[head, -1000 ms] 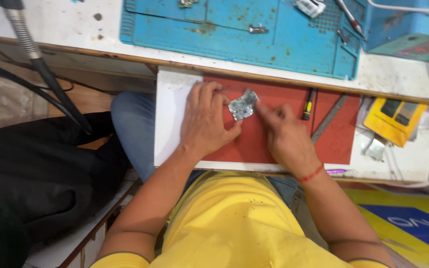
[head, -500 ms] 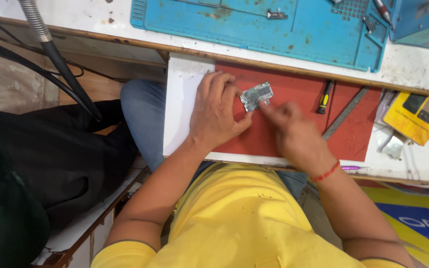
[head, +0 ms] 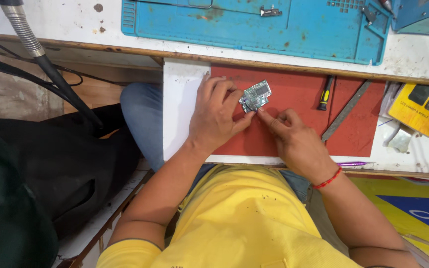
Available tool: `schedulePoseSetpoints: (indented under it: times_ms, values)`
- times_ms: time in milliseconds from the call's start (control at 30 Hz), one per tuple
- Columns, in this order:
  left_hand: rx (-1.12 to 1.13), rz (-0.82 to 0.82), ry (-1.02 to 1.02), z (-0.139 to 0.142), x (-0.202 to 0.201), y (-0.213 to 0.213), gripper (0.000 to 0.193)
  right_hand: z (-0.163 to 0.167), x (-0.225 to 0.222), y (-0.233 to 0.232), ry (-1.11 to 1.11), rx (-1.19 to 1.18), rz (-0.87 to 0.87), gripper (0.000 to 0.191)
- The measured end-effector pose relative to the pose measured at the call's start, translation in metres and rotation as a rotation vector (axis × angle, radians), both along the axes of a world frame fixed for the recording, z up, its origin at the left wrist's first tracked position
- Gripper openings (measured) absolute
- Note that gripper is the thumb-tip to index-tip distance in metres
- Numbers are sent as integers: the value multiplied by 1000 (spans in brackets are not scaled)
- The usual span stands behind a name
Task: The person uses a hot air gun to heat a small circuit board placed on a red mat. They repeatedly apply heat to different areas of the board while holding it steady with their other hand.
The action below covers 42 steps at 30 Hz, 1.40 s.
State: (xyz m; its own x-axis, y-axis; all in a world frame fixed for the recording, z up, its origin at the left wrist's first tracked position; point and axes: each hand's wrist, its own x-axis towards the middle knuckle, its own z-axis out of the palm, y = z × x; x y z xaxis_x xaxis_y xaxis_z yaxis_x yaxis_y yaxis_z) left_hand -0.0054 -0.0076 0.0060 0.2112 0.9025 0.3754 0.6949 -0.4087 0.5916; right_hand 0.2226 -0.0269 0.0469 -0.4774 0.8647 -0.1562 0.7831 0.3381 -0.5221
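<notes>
Board (head: 255,96) on red mat (head: 294,119), centre. Left hand (head: 218,115) pins board flat, fingers spread. Right hand (head: 294,140) curled, fingertip touching near edge. Probably prying part; next move needs steady, fine pressure.

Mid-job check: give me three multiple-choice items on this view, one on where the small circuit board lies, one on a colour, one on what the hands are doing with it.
1. Where does the small circuit board lie?
A. on the red mat
B. on the blue mat
C. on the yellow box

2. What colour is the band on the right wrist?
A. green
B. red
C. white

3. How do the hands meet the board?
A. both lifted clear
B. only the right hand touches
C. left hand fingers at its left edge, right fingertip at its lower edge

Answers: 1 A, red shows around the board; 2 B, a thin red loop; 3 C, both hands touch it.
</notes>
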Motion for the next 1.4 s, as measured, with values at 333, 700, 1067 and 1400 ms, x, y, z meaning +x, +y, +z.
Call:
schedulePoseSetpoints:
  times_ms: [333, 700, 1067, 1400]
  values:
    - [78, 21, -30, -4, -2, -2, 48, 9, -2, 13, -3, 54, -82, 60]
    - [-11, 10, -74, -2, -1, -3, 52, 4, -5, 11, 33, 83, 5, 66]
    - [-54, -27, -86, 2, -7, -1, 64, 21, -18, 13, -3, 8, 6, 63]
    - [-1, 3, -37, 0, -2, -2, 53, 9, -4, 22, -83, 96, -127, 52]
